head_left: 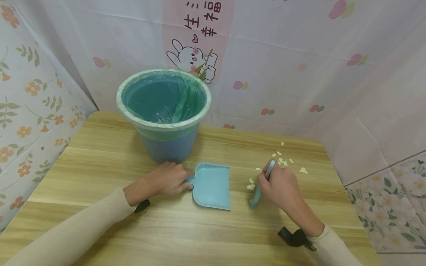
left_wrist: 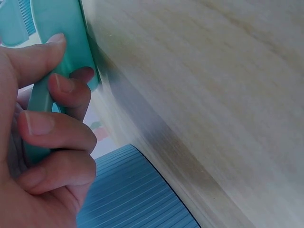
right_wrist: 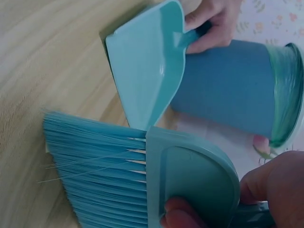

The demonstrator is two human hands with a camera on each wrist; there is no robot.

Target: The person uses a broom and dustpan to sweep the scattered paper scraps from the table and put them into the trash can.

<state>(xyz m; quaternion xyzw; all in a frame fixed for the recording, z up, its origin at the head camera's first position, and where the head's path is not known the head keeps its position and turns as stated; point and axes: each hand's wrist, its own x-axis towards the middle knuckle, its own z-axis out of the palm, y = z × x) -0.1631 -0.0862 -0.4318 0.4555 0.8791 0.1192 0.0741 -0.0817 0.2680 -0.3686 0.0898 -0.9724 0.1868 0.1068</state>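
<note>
Dustpan (head_left: pixel 213 186), pale blue and flat, sits in front of us at the middle of the wooden bench (head_left: pixel 166 236), its wide mouth turned toward our right. Our left hand (head_left: pixel 169 179) has its fingers curled round the short handle. With our right hand (head_left: pixel 281 184) we grip the matching brush (right_wrist: pixel 190 166), fingers wrapped about its handle and the bristles (right_wrist: pixel 104 175) pointing down toward the bench, apart from the dustpan's lip. Small pale scraps (head_left: pixel 282 161) lie scattered beyond and beside the brush, a few just left of it. Behind our left hand stands the upright blue bin (head_left: pixel 169 146), lined with a green translucent bag (head_left: pixel 189 96) under its pale rim. Patterned cloth (head_left: pixel 283 66) hangs behind the bench.
</note>
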